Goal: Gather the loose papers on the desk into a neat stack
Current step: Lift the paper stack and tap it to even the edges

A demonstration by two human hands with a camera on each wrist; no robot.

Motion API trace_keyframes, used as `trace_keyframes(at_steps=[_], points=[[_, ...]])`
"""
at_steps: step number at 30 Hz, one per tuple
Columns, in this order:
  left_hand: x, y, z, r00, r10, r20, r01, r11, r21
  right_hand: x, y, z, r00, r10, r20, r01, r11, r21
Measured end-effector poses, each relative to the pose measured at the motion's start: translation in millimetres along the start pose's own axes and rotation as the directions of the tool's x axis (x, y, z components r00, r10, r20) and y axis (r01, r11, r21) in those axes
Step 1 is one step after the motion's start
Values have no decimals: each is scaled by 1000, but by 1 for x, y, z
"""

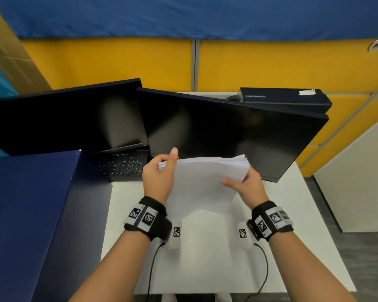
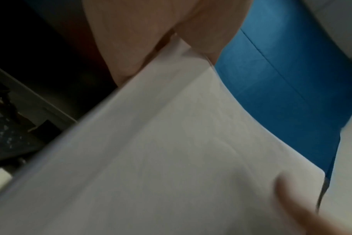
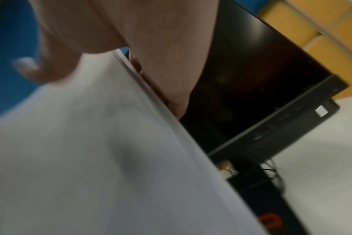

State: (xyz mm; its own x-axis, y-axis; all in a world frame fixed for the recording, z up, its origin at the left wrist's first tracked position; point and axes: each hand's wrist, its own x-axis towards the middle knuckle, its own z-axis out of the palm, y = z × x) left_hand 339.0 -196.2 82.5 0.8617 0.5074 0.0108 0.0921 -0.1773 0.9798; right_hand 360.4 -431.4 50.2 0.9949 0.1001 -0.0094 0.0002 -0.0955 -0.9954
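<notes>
A stack of white papers [image 1: 202,182] is held upright and tilted above the white desk [image 1: 292,225], its top edge fanned slightly at the right corner. My left hand [image 1: 159,173] grips the stack's upper left edge, thumb on the near face. My right hand [image 1: 247,186] grips the right edge, thumb lying across the front sheet. In the left wrist view the papers [image 2: 171,151] fill the frame with the left fingers [image 2: 131,39] behind them. The right wrist view shows the papers [image 3: 80,151] pinched between thumb and fingers [image 3: 171,47].
Two dark monitors [image 1: 227,131] stand just behind the papers, with a laptop keyboard [image 1: 124,164] at the left. A dark blue box [image 1: 31,203] sits at the desk's left side. A black device [image 1: 282,97] lies behind the right monitor. Yellow partitions [image 1: 118,62] close off the back.
</notes>
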Motion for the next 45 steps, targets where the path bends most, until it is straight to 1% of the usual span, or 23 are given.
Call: trace_keyframes(at_steps=[3,5,6,8,9,10,11,15,17,19,21,23,24,25,26,28,30,32,34,37,39,42,45], points=[[14,17,-32,968,157,197,-184,975,125,1,11,6,1000,7,-16,-9,990,-139],[23,43,-54,885,244,397,-352,909,225,6,6,13,999,-50,15,52,981,-186],[25,55,-58,821,235,520,-451,826,338,9,2,18,996,-85,39,92,971,-220],[26,72,-50,695,141,705,-660,515,547,17,-8,28,986,-137,95,158,948,-276],[25,74,-41,657,93,749,-716,390,579,20,-15,34,981,-150,126,181,938,-295],[23,73,-32,642,58,765,-736,326,593,22,-20,40,974,-166,154,207,926,-314],[21,69,-25,644,32,764,-735,303,607,24,-23,44,967,-182,175,233,912,-338],[23,56,-37,741,3,671,-610,419,672,28,-24,32,958,-152,242,250,856,-453],[28,56,-63,796,-2,605,-501,559,661,28,-18,5,967,-79,242,190,859,-476],[34,52,-92,863,-21,505,-313,762,566,26,-11,-25,979,-15,201,107,885,-454],[35,38,-114,902,-73,425,-115,909,400,19,-2,-45,987,42,158,5,958,-286],[33,16,-121,930,-96,356,16,975,222,9,8,-48,977,89,196,-102,993,58],[30,5,-120,942,-95,322,46,987,156,3,13,-45,967,124,222,-175,959,225],[26,-8,-117,953,-89,288,59,992,112,-2,17,-40,961,156,230,-223,927,303],[23,-21,-111,963,-87,255,68,994,86,-6,21,-35,961,179,212,-238,925,297],[12,-44,-96,976,-89,198,72,993,91,-10,25,-24,976,192,107,-202,975,92],[2,-61,-79,990,-88,115,74,991,114,-12,33,-17,984,172,-35,-174,982,-76],[-8,-74,-66,995,-90,31,87,993,77,-18,39,-9,979,125,-163,-141,986,-90],[-15,-83,-59,996,-87,-10,87,996,22,-24,45,-6,974,55,-221,-74,994,-82],[-23,-98,-55,991,-130,20,130,992,2,-32,62,-15,975,-2,-221,-27,992,-126],[-26,-113,-51,970,-217,111,211,976,60,-37,85,-26,971,117,-209,-142,983,-112],[-21,-136,-44,931,-298,212,268,950,162,-37,112,-32,932,320,-170,-340,935,-104],[-5,-140,-32,924,-343,171,308,930,203,-24,103,-28,929,322,-185,-344,934,-102]])
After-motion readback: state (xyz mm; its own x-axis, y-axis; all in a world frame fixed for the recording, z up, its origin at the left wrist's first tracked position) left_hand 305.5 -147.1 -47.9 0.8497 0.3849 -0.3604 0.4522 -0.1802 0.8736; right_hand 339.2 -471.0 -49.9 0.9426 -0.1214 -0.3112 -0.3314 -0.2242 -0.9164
